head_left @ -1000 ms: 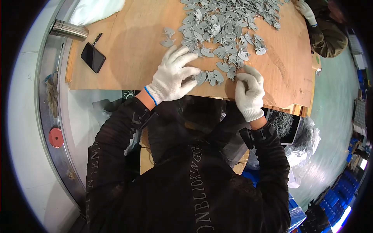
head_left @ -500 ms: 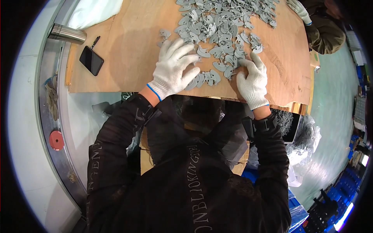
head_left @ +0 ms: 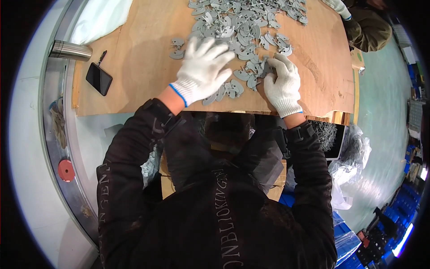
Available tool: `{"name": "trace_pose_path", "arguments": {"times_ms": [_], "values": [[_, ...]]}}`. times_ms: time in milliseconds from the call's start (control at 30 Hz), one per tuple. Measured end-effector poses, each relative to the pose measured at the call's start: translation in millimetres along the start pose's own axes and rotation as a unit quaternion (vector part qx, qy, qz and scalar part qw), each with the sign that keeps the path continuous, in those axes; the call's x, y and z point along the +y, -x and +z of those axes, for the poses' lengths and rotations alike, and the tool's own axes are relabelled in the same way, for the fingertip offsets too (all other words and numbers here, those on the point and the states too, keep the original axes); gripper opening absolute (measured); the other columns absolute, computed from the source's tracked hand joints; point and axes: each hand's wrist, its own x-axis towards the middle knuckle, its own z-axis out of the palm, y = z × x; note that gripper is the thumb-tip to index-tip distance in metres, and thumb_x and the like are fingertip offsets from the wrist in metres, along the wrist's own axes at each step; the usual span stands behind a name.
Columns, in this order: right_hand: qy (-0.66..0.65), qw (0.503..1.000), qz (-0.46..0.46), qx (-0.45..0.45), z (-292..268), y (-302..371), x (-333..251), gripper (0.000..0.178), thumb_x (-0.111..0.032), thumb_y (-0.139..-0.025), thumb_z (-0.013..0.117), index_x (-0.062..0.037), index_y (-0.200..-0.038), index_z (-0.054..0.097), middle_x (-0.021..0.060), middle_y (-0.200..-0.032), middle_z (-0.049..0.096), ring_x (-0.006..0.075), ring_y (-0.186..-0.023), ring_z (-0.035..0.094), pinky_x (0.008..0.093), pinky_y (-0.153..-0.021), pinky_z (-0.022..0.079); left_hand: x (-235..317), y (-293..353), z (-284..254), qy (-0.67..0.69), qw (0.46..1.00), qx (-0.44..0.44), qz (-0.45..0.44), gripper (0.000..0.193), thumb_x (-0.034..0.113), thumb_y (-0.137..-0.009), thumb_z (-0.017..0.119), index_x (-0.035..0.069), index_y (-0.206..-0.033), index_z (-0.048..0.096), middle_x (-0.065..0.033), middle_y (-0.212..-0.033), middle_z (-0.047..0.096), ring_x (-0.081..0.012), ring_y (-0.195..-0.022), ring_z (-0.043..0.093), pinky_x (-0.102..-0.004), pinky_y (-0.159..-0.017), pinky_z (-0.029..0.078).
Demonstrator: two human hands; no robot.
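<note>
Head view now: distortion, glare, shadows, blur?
Head view: grey metal ledge bows, corners black out; head view: glare streaks the glossy pale-green floor; head view: soft shadow on the tan wooden tabletop left of the white-gloved left hand, blur slight if any.

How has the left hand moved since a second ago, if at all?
Yes: against the phone, the left hand has shifted rightward and forward, toward the gray heap.

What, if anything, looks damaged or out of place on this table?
The wooden tabletop looks ragged at its near right corner, breaking its otherwise smoother edge. A black phone lying apart looks unrelated to the grey parts.
</note>
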Motion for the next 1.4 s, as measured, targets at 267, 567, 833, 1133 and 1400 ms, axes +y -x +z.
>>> {"name": "trace_pose_path", "arguments": {"times_ms": [267,567,833,1133,1400], "values": [[-0.130,0.991,0.028,-0.009,-8,7,10,0.021,0.003,-0.088,0.061,-0.0026,-0.101,0.076,0.0180,-0.139,0.073,0.0337,-0.123,0.070,0.0433,-0.108,0.056,-11,44,-13,0.079,0.995,0.054,-0.022,0.040,0.030,-0.099,0.075,0.014,-0.136,0.072,-0.0110,-0.150,0.065,-0.0393,-0.147,0.053,-0.0628,-0.126,0.033],[-0.352,0.919,0.159,0.081,1,15,42,0.021,0.009,-0.096,0.054,0.0025,-0.099,0.073,0.0173,-0.143,0.072,0.0220,-0.118,0.072,0.0353,-0.101,0.059,-21,63,4,0.129,0.958,0.198,-0.165,0.033,0.006,-0.095,0.073,0.013,-0.127,0.076,-0.0138,-0.134,0.074,-0.0427,-0.132,0.065,-0.0529,-0.117,0.048],[-0.506,0.801,0.281,0.152,1,9,36,0.022,0.009,-0.098,0.055,0.0017,-0.105,0.074,0.0188,-0.143,0.071,0.0243,-0.114,0.074,0.0366,-0.099,0.062,-28,67,1,0.125,0.956,0.213,-0.160,0.036,-0.002,-0.092,0.068,0.012,-0.125,0.074,-0.0133,-0.134,0.074,-0.0407,-0.131,0.065,-0.0517,-0.115,0.049],[-0.511,0.805,0.269,0.139,4,12,41,0.018,0.007,-0.099,0.058,0.0018,-0.105,0.074,0.0197,-0.142,0.071,0.0233,-0.111,0.075,0.0358,-0.097,0.063,-32,71,9,0.134,0.947,0.225,-0.185,0.040,-0.003,-0.088,0.068,0.013,-0.124,0.074,-0.0129,-0.135,0.073,-0.0403,-0.130,0.065,-0.0527,-0.116,0.048],[-0.424,0.874,0.214,0.099,7,14,42,0.016,0.007,-0.100,0.057,0.0024,-0.104,0.073,0.0198,-0.141,0.071,0.0186,-0.103,0.074,0.0327,-0.091,0.063,1,41,-29,0.051,0.995,0.081,-0.038,0.035,0.012,-0.091,0.076,0.017,-0.126,0.075,-0.0120,-0.142,0.069,-0.0432,-0.136,0.060,-0.0607,-0.121,0.040]]}}
